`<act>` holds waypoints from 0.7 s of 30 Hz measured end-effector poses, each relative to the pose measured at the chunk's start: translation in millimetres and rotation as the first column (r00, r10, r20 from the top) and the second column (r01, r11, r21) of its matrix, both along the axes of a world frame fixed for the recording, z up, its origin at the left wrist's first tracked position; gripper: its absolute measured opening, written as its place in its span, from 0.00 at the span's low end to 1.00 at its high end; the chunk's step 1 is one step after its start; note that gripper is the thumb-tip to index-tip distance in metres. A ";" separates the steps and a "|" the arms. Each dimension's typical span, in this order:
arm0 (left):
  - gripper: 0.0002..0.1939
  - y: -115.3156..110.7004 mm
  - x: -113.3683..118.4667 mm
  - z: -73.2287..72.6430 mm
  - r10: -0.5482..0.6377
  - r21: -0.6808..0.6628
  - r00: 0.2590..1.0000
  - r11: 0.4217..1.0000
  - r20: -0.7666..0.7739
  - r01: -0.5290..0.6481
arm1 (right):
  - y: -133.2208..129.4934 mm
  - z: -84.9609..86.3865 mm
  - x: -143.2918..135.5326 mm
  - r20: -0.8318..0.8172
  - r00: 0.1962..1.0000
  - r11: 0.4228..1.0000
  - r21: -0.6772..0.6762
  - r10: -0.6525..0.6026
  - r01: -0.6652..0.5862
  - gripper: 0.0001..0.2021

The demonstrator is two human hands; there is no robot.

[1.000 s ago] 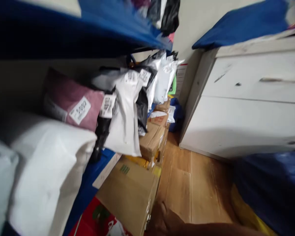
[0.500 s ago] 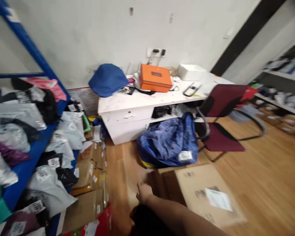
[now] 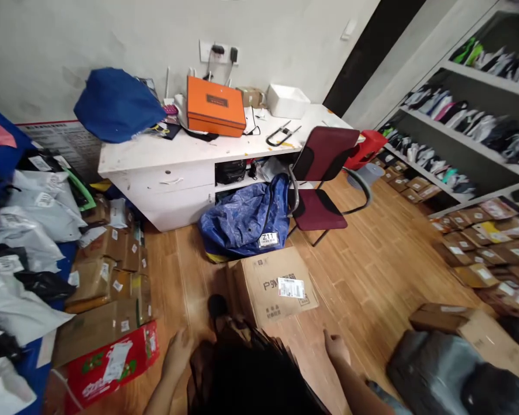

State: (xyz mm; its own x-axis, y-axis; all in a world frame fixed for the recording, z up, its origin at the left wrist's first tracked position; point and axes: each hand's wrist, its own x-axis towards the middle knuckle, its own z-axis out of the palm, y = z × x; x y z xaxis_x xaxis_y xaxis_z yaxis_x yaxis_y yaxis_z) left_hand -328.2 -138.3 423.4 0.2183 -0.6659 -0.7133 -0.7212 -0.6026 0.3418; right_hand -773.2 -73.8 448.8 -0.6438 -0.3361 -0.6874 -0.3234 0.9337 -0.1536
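Note:
My left hand (image 3: 179,350) hangs low over the wood floor, empty, with its fingers loosely apart. It is just right of a red printed box (image 3: 112,364). My right hand (image 3: 336,347) reaches forward over the floor with nothing visible in it; its fingers are too small and blurred to read. Between my arms a dark, fringed black mass (image 3: 246,374) fills the bottom centre. Just beyond it on the floor sits a cardboard box (image 3: 271,285) with a white label. Neither hand touches it.
A blue bag (image 3: 246,219) leans against a white desk (image 3: 155,155) that carries an orange box (image 3: 215,106). A maroon chair (image 3: 322,178) stands at the desk. Parcels and cartons (image 3: 99,276) crowd the left. Shelves (image 3: 454,132) and boxes (image 3: 480,242) line the right. A grey-black bundle (image 3: 441,369) lies near right.
The view has swung right and pulled back from the parcel shelf to the whole room. Both my hands now show, either side of the dark mass, and the cardboard box lies further from me.

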 end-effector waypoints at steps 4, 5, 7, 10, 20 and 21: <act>0.25 -23.8 -74.0 -18.1 -0.044 -0.057 0.993 0.998 -0.109 0.038 | 7.8 -22.4 -21.6 0.064 0.989 0.991 -0.021 -0.130 0.132 0.33; 0.27 -32.3 -92.4 -20.1 -0.049 -0.083 0.990 0.996 -0.136 0.038 | 1.3 -28.2 -27.4 0.092 0.985 0.988 -0.033 -0.146 0.150 0.36; 0.30 -52.7 -126.6 -25.0 -0.060 -0.152 0.981 0.988 -0.185 0.032 | -17.2 -39.9 -42.1 0.157 0.973 0.983 -0.045 -0.168 0.177 0.38; 0.34 -91.5 -169.2 -40.6 -0.085 -0.285 0.968 0.958 -0.236 0.015 | -46.1 -61.8 -69.2 0.259 0.947 0.980 -0.012 -0.189 0.199 0.41; 0.18 -130.5 -259.4 -85.5 0.273 -0.431 0.961 0.861 -0.053 -0.269 | -78.2 -162.2 -137.2 0.724 0.588 0.932 0.261 -0.360 0.250 0.25; 0.18 -109.9 -266.9 -81.7 0.336 -0.446 0.942 0.842 -0.005 -0.303 | -72.7 -165.4 -143.8 0.741 0.572 0.936 0.267 -0.352 0.231 0.23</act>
